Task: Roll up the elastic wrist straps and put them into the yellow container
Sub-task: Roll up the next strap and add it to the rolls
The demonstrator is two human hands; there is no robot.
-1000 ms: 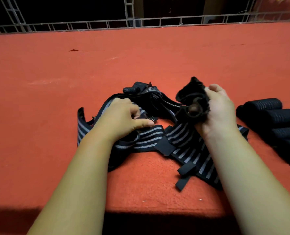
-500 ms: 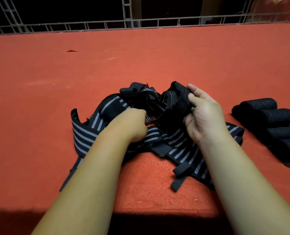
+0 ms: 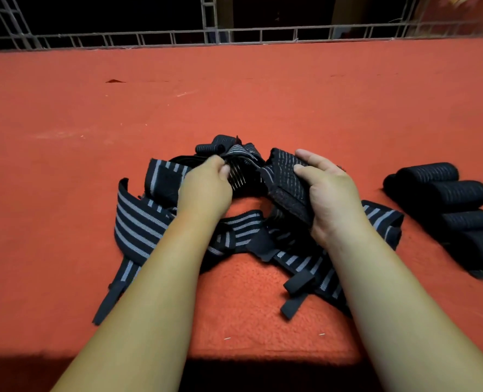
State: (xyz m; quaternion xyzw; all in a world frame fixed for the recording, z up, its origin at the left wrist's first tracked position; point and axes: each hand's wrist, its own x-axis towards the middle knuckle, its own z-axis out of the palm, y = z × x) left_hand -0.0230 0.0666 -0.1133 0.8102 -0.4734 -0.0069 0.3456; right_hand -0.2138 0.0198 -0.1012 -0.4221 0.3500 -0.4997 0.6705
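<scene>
A tangled pile of black elastic wrist straps with grey stripes (image 3: 141, 222) lies on the red cloth in front of me. My right hand (image 3: 328, 199) grips the wide black end of one strap (image 3: 285, 182), thumb on top. My left hand (image 3: 206, 185) pinches the same strap a little to the left, where it bunches up. Several rolled-up straps (image 3: 458, 205) lie side by side at the right. One small rolled strap (image 3: 210, 148) sits behind the pile. No yellow container is in view.
The red cloth-covered table (image 3: 234, 103) stretches far back to a metal grid fence (image 3: 234, 35). Its front edge runs just below my forearms, with dark shadow beneath.
My left hand has moved from the striped strap on the table up to the strap held by my right hand. The crumpled end in my right hand has been spread out flatter.
</scene>
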